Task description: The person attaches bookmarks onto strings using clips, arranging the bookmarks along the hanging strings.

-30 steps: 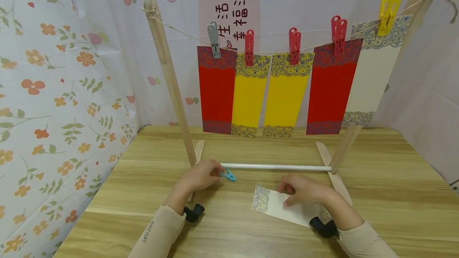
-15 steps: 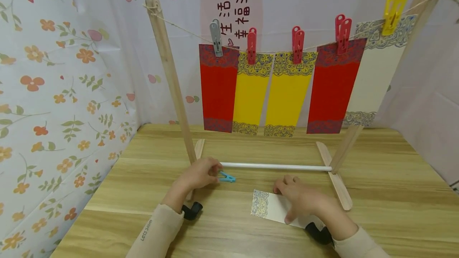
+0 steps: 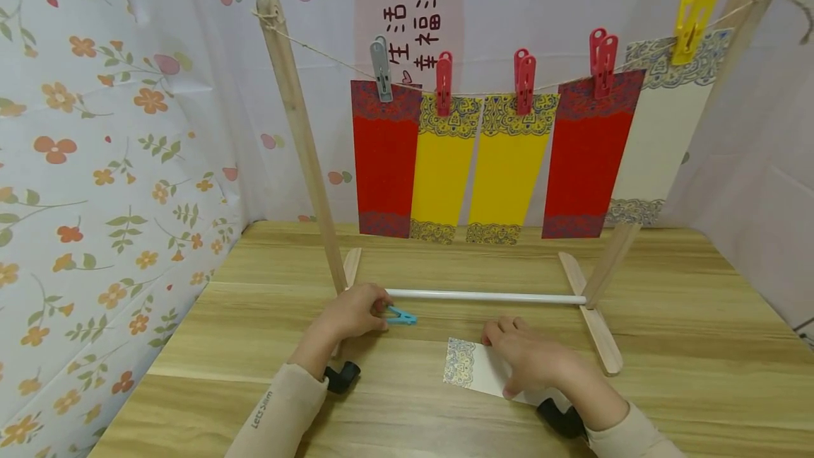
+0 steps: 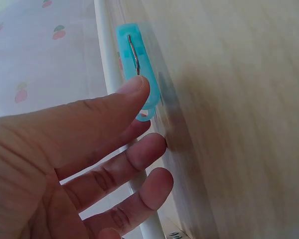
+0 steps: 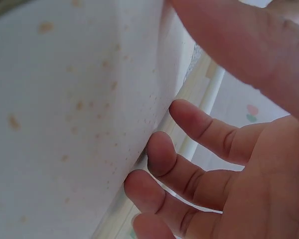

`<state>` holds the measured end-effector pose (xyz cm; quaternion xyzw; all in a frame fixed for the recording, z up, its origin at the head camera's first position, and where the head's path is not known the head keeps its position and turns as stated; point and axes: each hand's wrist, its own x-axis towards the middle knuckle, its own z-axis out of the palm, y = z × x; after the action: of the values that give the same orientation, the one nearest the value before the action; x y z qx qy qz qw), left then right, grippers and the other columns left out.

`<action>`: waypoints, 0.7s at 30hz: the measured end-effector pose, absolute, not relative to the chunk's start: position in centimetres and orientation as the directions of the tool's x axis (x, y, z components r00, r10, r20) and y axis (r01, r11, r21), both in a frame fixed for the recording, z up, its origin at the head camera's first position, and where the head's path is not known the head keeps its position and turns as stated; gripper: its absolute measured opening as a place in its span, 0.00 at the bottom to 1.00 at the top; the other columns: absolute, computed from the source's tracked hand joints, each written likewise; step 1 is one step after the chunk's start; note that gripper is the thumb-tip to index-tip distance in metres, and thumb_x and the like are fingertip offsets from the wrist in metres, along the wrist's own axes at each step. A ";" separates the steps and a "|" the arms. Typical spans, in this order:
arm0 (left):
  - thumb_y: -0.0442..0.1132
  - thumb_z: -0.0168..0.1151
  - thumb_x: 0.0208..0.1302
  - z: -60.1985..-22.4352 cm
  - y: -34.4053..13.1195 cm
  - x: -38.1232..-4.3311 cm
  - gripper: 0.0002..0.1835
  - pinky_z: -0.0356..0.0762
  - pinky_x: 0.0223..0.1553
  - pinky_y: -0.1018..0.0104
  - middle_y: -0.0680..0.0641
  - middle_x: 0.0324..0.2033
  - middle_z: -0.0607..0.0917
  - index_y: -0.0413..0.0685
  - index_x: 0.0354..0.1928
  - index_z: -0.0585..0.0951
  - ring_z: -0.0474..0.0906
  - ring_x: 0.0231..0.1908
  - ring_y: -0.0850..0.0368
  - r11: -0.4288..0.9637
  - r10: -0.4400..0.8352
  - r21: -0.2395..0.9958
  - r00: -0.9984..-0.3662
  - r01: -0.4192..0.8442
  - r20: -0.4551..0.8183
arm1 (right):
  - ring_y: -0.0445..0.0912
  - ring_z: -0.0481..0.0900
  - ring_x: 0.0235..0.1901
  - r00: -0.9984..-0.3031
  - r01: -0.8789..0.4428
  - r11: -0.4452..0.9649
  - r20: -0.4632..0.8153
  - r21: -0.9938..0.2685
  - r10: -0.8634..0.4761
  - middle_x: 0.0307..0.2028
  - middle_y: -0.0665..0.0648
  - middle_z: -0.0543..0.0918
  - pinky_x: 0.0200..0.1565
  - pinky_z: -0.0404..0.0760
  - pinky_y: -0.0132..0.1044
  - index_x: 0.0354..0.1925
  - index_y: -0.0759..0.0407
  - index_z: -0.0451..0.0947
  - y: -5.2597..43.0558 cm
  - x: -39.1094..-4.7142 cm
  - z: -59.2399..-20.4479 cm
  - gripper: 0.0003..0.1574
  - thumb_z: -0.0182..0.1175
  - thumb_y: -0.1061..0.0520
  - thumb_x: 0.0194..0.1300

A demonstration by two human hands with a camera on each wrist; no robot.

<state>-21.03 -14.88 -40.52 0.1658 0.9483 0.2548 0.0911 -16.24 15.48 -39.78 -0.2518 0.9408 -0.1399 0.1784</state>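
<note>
My left hand (image 3: 357,309) pinches a light-blue clothespin (image 3: 403,316) by its handle end, thumb on one side. In the left wrist view, the clothespin (image 4: 137,57) shows its metal spring, and the other fingers are spread behind it. My right hand (image 3: 531,355) spans a white card (image 3: 486,370) low over the table, thumb at the near edge and fingers at the far edge. The card's left end has a blue-and-yellow lace pattern; its right part is hidden under the hand. In the right wrist view, fingertips (image 5: 162,149) touch the edge of the card (image 5: 65,124).
Behind my hands stands a wooden rack with a left post (image 3: 299,126), a white crossbar (image 3: 483,296) and a string. Several red, yellow and white cards hang from it by grey, red and yellow clothespins. A patterned cloth (image 3: 114,196) covers the left side.
My right hand has shifted left and spread over the card, fingers now at its far edge; the card has turned slightly. The clothespin has tilted to lie more level in my left hand.
</note>
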 end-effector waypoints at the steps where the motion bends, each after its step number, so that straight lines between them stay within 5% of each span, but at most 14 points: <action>1: 0.33 0.75 0.54 -40.6 -14.9 -21.0 0.18 0.77 0.44 0.57 0.48 0.35 0.82 0.42 0.48 0.85 0.77 0.38 0.55 0.819 0.357 0.508 -0.930 0.268 -0.085 | 0.50 0.71 0.50 -0.808 -0.427 0.832 -0.264 -0.355 -0.527 0.45 0.52 0.74 0.53 0.74 0.52 0.47 0.53 0.69 15.5 -16.2 -39.8 0.40 0.82 0.60 0.38; 12: 0.35 0.75 0.55 -40.8 -14.9 -21.1 0.14 0.79 0.47 0.55 0.49 0.37 0.84 0.43 0.43 0.84 0.80 0.40 0.55 0.821 0.356 0.500 -0.931 0.274 -0.075 | 0.54 0.70 0.54 -0.795 -0.426 0.812 -0.263 -0.400 -0.547 0.48 0.54 0.73 0.56 0.71 0.61 0.49 0.52 0.69 15.8 -16.4 -40.0 0.42 0.81 0.60 0.38; 21: 0.35 0.70 0.56 -40.1 -15.3 -21.1 0.14 0.80 0.45 0.58 0.47 0.37 0.86 0.40 0.44 0.83 0.79 0.39 0.55 0.772 0.372 0.586 -0.923 0.247 -0.101 | 0.50 0.71 0.48 -0.791 -0.448 0.794 -0.232 -0.411 -0.566 0.43 0.50 0.70 0.47 0.73 0.59 0.50 0.48 0.70 16.1 -16.5 -40.1 0.44 0.82 0.59 0.35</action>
<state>-21.09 -15.33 -40.09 0.1654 0.9352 0.2945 0.1062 -16.49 16.13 -40.10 -0.2722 0.9310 -0.1697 0.1742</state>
